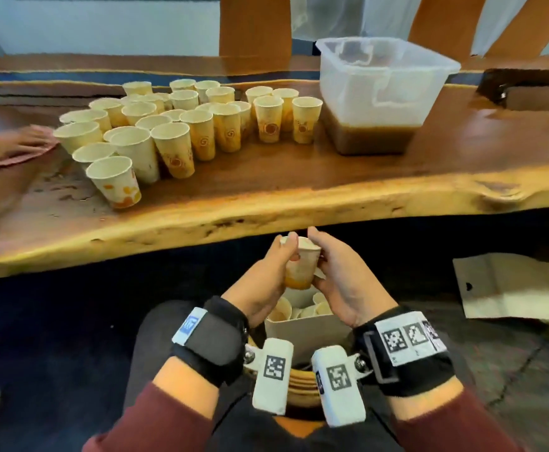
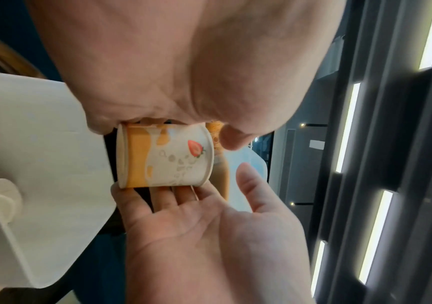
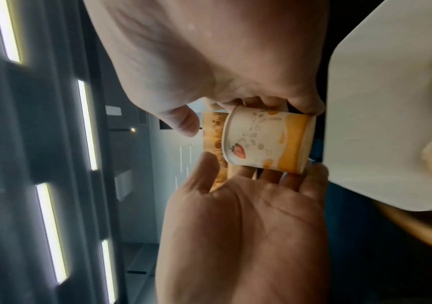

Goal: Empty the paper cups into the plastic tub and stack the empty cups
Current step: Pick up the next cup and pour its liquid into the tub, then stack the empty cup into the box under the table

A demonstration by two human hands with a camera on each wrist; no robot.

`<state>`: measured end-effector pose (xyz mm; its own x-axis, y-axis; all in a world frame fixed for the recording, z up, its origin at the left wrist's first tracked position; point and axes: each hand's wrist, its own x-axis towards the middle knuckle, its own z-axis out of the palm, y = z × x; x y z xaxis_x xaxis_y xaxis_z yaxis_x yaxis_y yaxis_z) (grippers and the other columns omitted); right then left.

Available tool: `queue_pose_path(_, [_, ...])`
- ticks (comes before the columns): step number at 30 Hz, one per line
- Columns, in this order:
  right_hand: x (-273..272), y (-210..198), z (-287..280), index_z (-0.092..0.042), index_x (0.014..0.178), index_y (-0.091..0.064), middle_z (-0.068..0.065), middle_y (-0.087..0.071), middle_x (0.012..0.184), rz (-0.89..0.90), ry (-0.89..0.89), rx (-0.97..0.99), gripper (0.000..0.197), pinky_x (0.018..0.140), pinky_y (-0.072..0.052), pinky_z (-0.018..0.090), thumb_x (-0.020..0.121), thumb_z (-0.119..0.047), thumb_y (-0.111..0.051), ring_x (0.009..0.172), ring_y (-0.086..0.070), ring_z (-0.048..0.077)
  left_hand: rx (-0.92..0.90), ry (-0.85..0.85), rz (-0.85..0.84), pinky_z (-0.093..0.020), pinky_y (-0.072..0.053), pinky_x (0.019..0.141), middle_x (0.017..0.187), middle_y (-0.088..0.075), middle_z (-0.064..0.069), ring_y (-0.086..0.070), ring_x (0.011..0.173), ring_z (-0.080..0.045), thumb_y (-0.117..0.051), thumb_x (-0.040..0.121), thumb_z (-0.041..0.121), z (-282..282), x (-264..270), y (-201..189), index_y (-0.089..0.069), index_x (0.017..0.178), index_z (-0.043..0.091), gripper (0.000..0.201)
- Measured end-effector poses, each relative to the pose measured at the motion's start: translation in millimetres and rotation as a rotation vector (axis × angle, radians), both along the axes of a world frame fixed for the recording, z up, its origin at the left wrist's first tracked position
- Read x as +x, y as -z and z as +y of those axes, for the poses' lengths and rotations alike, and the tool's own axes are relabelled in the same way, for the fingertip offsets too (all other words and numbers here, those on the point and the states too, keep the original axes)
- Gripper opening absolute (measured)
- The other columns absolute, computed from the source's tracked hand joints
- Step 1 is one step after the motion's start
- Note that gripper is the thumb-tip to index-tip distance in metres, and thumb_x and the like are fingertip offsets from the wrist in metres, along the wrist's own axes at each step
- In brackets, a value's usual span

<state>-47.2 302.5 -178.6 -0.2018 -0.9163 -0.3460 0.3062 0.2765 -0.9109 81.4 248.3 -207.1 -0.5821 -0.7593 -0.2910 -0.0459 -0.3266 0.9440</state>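
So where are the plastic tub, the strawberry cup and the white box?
plastic tub (image 1: 358, 79): head view, clear front wall.
strawberry cup (image 2: 173, 158): left wrist view, printed side.
white box (image 1: 302, 331): head view, front wall.

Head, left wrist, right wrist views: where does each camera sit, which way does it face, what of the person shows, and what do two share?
Head: on the head, facing forward and down over table and plastic tub; left hand, right hand, sleeves show.
Left wrist: on the left wrist, along the left hand toward the paper cup; right palm opposite.
Right wrist: on the right wrist, along the right hand toward that cup; left palm opposite.
Shared: both wrist views show the strawberry-printed cup and white box.
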Motion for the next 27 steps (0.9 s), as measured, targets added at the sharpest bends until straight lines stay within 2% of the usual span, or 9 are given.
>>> queue_pose_path(3, [5,18,7,-0.020,0.138,-0.063,0.005,-0.074,0.122,0.076,0.020,0.009,0.042,0.080,-0.053,0.027,0.106,-0.044,-0.052,0.095,-0.072,0.009,0.012,-0.057,-0.070,-0.050,-0.041,0.115,0.131,-0.066,-0.009,-0.062,0.124,-0.025,-0.042,0.085,0.071,8,-3,14,-0.058,0.131,0.028,0.064])
queue_pose_path(5, [5,25,5,-0.019,0.140,-0.061,0.006,-0.075,0.120,0.074,0.024,0.012,0.043,0.069,-0.053,0.022,0.106,-0.044,-0.050,0.088,-0.074,0.006,-0.007,-0.060,-0.103,-0.047,-0.037,0.118,0.139,-0.059,-0.004,-0.057,0.130,-0.022,-0.037,0.091,0.067,10,-3,17,-0.051,0.139,0.032,0.062])
queue_pose_path(8, [4,33,-5,-0.025,0.154,-0.046,-0.009,-0.060,0.142,0.094,0.006,0.005,0.053,0.089,-0.045,0.024,0.106,-0.046,-0.050,0.116,-0.062,0.004,-0.026,-0.102,-0.240,-0.045,-0.017,0.126,0.168,-0.016,0.000,-0.016,0.155,-0.022,-0.029,0.101,0.067,3,-2,19,0.001,0.163,0.028,0.078])
queue_pose_path(10, [-1,40,-13,-0.029,0.161,-0.033,-0.016,-0.042,0.149,0.157,0.025,0.042,0.060,0.104,-0.029,0.028,0.106,-0.047,-0.050,0.132,-0.039,0.004,-0.077,-0.167,-0.388,-0.045,-0.011,0.127,0.170,0.009,0.000,0.002,0.157,-0.021,-0.025,0.102,0.066,-4,5,17,0.012,0.161,0.023,0.081])
queue_pose_path(12, [-10,47,-20,-0.028,0.157,-0.042,-0.010,-0.045,0.154,0.163,0.088,0.056,0.054,0.112,-0.027,0.033,0.106,-0.046,-0.052,0.140,-0.039,0.010,-0.046,-0.188,-0.399,-0.039,-0.021,0.124,0.169,-0.015,0.001,-0.018,0.154,-0.018,-0.026,0.102,0.067,-6,15,9,-0.012,0.163,0.022,0.077])
queue_pose_path(14, [-19,50,-26,-0.020,0.143,-0.058,0.000,-0.059,0.146,0.077,0.147,0.067,0.043,0.117,-0.034,0.040,0.106,-0.042,-0.052,0.138,-0.052,0.020,0.052,-0.196,-0.278,-0.029,-0.037,0.109,0.137,-0.058,0.011,-0.052,0.127,-0.004,-0.030,0.104,0.062,-3,23,-5,-0.050,0.142,0.028,0.056])
queue_pose_path(15, [-22,48,-27,-0.016,0.136,-0.064,0.004,-0.067,0.138,0.040,0.160,0.061,0.040,0.116,-0.039,0.043,0.107,-0.040,-0.052,0.132,-0.059,0.022,0.083,-0.189,-0.212,-0.028,-0.037,0.108,0.132,-0.061,0.014,-0.054,0.123,-0.002,-0.032,0.104,0.060,-2,27,-9,-0.052,0.140,0.029,0.052])
queue_pose_path(19, [-23,30,-36,-0.009,0.121,-0.071,0.010,-0.077,0.118,-0.037,0.109,0.006,0.036,0.105,-0.051,0.044,0.108,-0.036,-0.050,0.115,-0.072,0.026,0.080,-0.185,-0.073,-0.043,-0.028,0.123,0.152,-0.051,-0.003,-0.043,0.143,-0.017,-0.037,0.103,0.059,-10,31,-22,-0.048,0.150,0.021,0.062])
queue_pose_path(27, [-7,-22,-78,-0.008,0.116,-0.070,0.013,-0.078,0.112,-0.058,-0.005,-0.098,0.035,0.100,-0.055,0.043,0.108,-0.035,-0.049,0.107,-0.075,0.027,-0.037,-0.458,0.028,-0.039,-0.053,0.102,0.119,-0.072,0.000,-0.068,0.112,-0.012,-0.051,0.105,0.039,-48,35,-61,-0.066,0.120,0.024,0.026])
